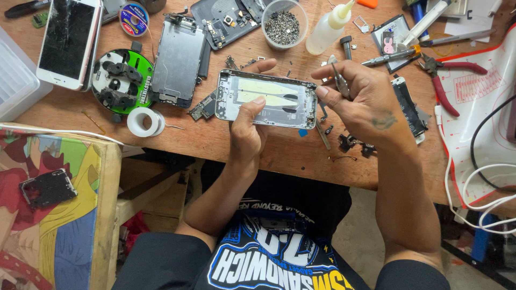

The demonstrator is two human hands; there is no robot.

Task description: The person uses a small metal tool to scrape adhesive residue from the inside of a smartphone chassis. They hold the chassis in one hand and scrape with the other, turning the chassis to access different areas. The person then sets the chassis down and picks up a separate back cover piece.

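An opened phone housing (267, 99) with pale strips inside is held above the wooden bench. My left hand (248, 123) grips it from below, thumb on its inner face and a finger over the top edge. My right hand (361, 99) touches the housing's right end with one finger while holding metal tweezers (339, 80) upright. Small dark loose parts (352, 144) lie on the bench under my right wrist.
A cracked white phone (68, 40), a green round fixture (121, 80), a metal phone frame (177, 60), solder wick reel (145, 122), a cup of screws (282, 24), a squeeze bottle (328, 29), red pliers (443, 80) and white cables (478, 188) crowd the bench (279, 156).
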